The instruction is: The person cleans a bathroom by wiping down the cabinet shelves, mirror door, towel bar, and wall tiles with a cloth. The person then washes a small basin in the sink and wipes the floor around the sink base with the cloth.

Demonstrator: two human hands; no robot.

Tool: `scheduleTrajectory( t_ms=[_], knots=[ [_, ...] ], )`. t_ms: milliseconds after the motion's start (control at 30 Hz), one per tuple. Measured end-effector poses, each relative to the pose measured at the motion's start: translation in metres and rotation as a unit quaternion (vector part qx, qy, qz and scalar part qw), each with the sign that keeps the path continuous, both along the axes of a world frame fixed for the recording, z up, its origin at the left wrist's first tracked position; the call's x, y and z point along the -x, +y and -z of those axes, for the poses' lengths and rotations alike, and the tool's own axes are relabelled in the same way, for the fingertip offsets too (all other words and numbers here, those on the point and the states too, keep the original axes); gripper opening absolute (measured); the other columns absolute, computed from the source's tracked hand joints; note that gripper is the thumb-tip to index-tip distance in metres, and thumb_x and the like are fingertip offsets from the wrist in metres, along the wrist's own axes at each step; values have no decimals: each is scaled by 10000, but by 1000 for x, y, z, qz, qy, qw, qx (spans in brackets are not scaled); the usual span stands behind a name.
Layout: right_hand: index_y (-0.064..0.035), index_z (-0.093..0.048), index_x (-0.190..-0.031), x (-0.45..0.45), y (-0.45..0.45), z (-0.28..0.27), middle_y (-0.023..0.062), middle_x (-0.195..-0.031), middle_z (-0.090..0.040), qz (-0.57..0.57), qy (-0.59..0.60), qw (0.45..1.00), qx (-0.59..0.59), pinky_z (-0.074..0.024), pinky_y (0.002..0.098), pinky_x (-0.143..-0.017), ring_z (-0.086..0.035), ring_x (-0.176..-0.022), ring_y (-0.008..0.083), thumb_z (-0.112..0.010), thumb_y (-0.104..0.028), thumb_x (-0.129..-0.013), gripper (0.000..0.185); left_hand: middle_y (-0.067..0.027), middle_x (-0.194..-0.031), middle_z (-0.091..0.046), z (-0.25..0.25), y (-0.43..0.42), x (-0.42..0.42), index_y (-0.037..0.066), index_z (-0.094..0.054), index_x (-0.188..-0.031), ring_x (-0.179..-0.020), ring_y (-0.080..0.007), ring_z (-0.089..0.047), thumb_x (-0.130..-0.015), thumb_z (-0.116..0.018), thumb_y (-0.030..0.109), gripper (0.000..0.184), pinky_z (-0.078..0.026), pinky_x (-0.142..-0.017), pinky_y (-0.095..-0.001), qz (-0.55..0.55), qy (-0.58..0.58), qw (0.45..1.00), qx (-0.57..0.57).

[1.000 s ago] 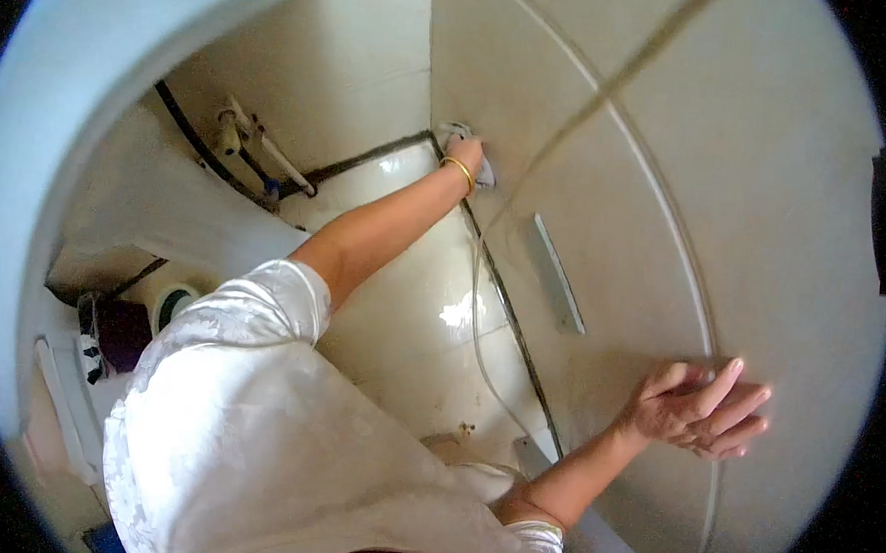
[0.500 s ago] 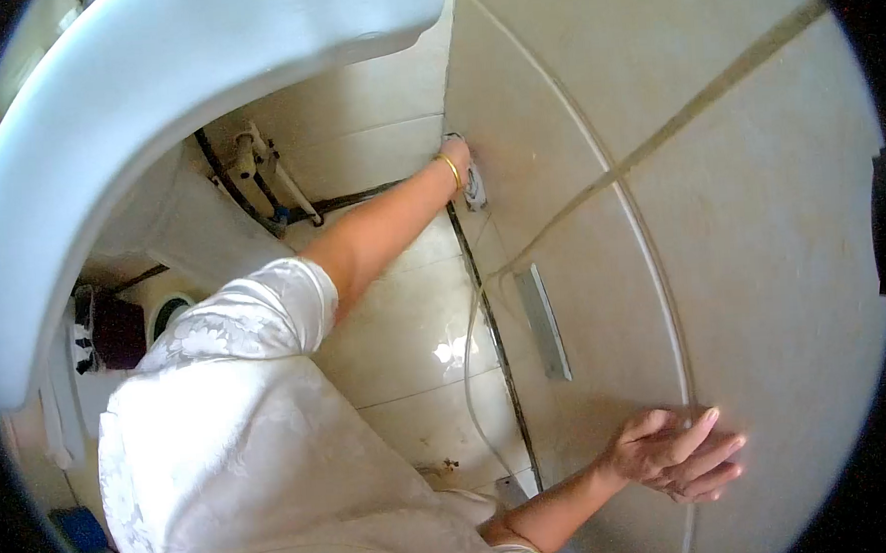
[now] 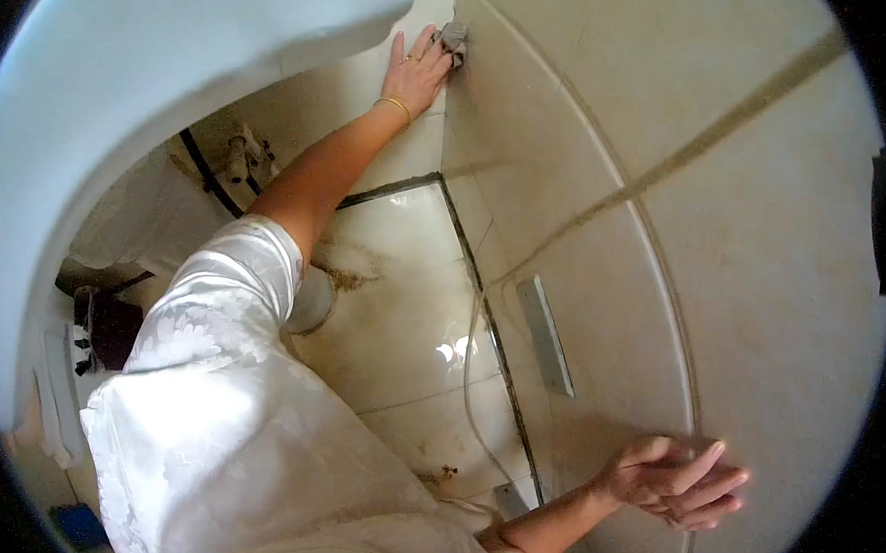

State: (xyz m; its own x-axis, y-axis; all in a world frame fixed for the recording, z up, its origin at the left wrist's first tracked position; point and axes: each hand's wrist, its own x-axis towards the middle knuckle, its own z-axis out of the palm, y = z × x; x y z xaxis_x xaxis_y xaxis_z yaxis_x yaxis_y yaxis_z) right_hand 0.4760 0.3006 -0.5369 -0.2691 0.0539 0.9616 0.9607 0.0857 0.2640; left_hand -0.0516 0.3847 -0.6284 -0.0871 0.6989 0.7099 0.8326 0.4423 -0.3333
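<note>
My left hand, with a gold bracelet and a ring, reaches up to the wall corner under the white basin. Its fingers press a crumpled grey cloth against the tiles, with some fingers spread beside it. At the lower right is my right hand, open with its fingers stretched and slightly bent. It holds nothing and lies at or close to the tiled wall; contact cannot be made out.
A white basin curves overhead. Pipes stand behind my left arm. On the wall is a narrow rectangular plate, and a thin hose runs over the tiled floor. Brown stains mark the floor near a round pale object.
My left hand has slid up the corner with the cloth, from near the floor to higher on the wall. The right hand appears slightly lower in view, still open.
</note>
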Motion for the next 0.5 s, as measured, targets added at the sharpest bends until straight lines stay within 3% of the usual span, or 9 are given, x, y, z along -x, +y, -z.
scheduleTrajectory(
  t_ms=[67, 167, 267, 367, 467, 500],
  knots=[
    [-174, -522, -1247, -4, 3, 1, 83, -1355, -467, -16, -4, 1000, 0, -140, 420, -1096, -328, -1315, 287, -284, -495, -967, 487, -24, -1362, -415, 14, -1, 3, 208, -512, -1201, -1392, -234, -178, -883, -477, 236, 321, -158, -1036, -630, -59, 18, 995, 75],
    [-187, -520, -1246, -6, 2, 1, 83, -1360, -459, -26, -14, 1000, 3, -162, 432, -1078, -319, -1313, 292, -282, -509, -964, 490, -10, -1412, -376, 23, -6, 7, 216, -512, -1219, -1389, -236, -190, -896, -448, 243, 331, -160, -1056, -601, -92, 48, 984, 143],
    [-212, -515, -1256, -4, 3, 1, 84, -1367, -453, -18, -11, 1000, -8, -173, 431, -1071, -316, -1309, 287, -285, -527, -957, 491, -16, -1430, -356, 52, -26, 21, 208, -500, -1222, -1379, -242, -217, -881, -446, 230, 346, -184, -1066, -589, -7, 119, 967, 224],
    [-209, -517, -1256, -1, -1, -5, 79, -1374, -449, 6, -31, 999, -6, -162, 429, -1078, -310, -1314, 285, -293, -517, -955, 486, 9, -1461, -319, 81, -47, 31, 238, -479, -1270, -1380, -229, -218, -870, -458, 266, 402, -182, -1086, -558, 5, 164, 913, 374],
    [-202, -524, -1248, 2, -5, -2, 74, -1391, -433, 35, -5, 999, 7, -136, 423, -1089, -314, -1316, 286, -299, -492, -955, 469, 45, -1466, -312, 83, -58, 30, 233, -523, -1233, -1385, -193, -209, -888, -439, 279, 358, -152, -1098, -545, -29, 179, 898, 401],
    [-200, -527, -1245, 3, -7, -2, 75, -1393, -430, 51, 9, 999, 11, -130, 421, -1091, -316, -1315, 284, -308, -480, -955, 458, 39, -1448, -342, 66, -63, 28, 231, -529, -1227, -1367, -192, -247, -887, -443, 270, 352, -183, -1090, -534, -24, 146, 927, 344]
  ],
)
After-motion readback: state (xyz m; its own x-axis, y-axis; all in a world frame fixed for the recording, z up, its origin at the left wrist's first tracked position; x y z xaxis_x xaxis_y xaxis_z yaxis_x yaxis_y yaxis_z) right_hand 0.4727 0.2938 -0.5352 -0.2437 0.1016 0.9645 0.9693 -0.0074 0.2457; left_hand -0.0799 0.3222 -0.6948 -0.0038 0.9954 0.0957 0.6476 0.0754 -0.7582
